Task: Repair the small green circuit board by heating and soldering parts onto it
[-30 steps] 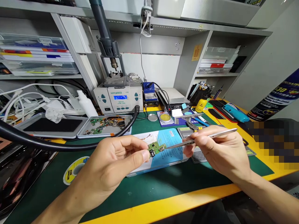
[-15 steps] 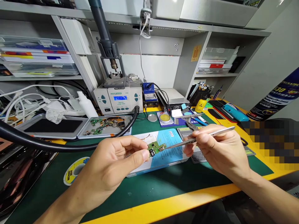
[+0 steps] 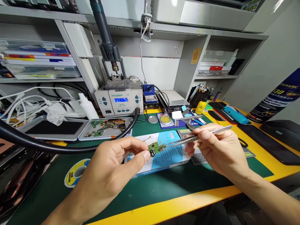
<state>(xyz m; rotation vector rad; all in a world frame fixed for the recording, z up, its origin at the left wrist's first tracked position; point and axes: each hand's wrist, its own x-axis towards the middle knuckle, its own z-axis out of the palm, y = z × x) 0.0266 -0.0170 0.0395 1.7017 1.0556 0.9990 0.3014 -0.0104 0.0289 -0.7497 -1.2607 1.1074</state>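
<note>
Between thumb and fingers, my left hand (image 3: 122, 168) pinches the left end of a small green circuit board (image 3: 155, 148) with metal connectors on it. A pair of metal tweezers (image 3: 191, 139) is gripped in my right hand (image 3: 217, 147). Their slightly parted tips reach close to the board's right end; I cannot tell whether they touch it. Under the board lies a blue and white box (image 3: 171, 159), printed with small text, on the green mat (image 3: 164, 190).
A hot air station (image 3: 119, 100) stands at the back, its black hose (image 3: 70, 150) curving across the left. An open case (image 3: 105, 128) holds several boards. Solder wick or wire spool (image 3: 70, 176) lies left. On the right are a phone (image 3: 269, 143) and a spray can (image 3: 274, 97).
The tweezers' tips have shifted slightly up and now show a gap between them. My left hand still holds the board in nearly the same place. The view has shifted slightly.
</note>
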